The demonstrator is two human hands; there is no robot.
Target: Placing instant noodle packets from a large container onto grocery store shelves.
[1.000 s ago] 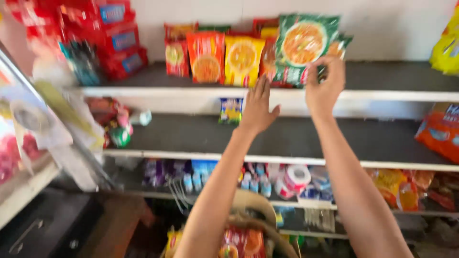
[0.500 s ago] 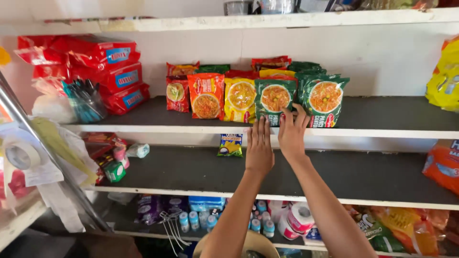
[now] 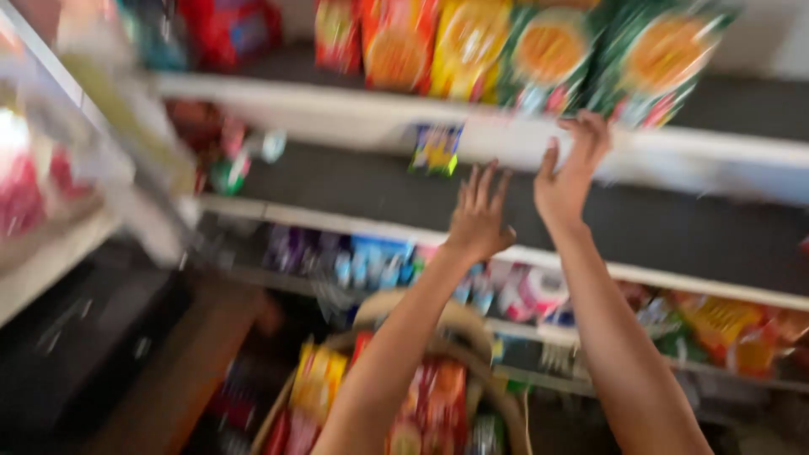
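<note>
Green noodle packets (image 3: 666, 63) stand in a row at the front edge of the top shelf (image 3: 725, 147), right of yellow (image 3: 468, 42) and orange packets (image 3: 392, 46). At the far left, red bags (image 3: 223, 29) sit on that same shelf, all badly blurred. A small yellow-and-blue packet (image 3: 436, 149) lies alone on the dark middle shelf (image 3: 354, 190). Next comes the left hand (image 3: 478, 217), fingers spread apart, empty, hovering over the middle shelf's front edge. Just right of it, the right hand (image 3: 569, 173) is raised with its fingers loosely apart, tips touching the underside of the rightmost green packet without gripping it.

The packets look like thin, glossy, pillow-shaped plastic, slippery and light. Standing upright and leaning on each other, they could topple forward off the shelf edge if nudged from below, and one sliding could carry its neighbours. Below, a woven basket (image 3: 472, 320) holds more bright packets
</note>
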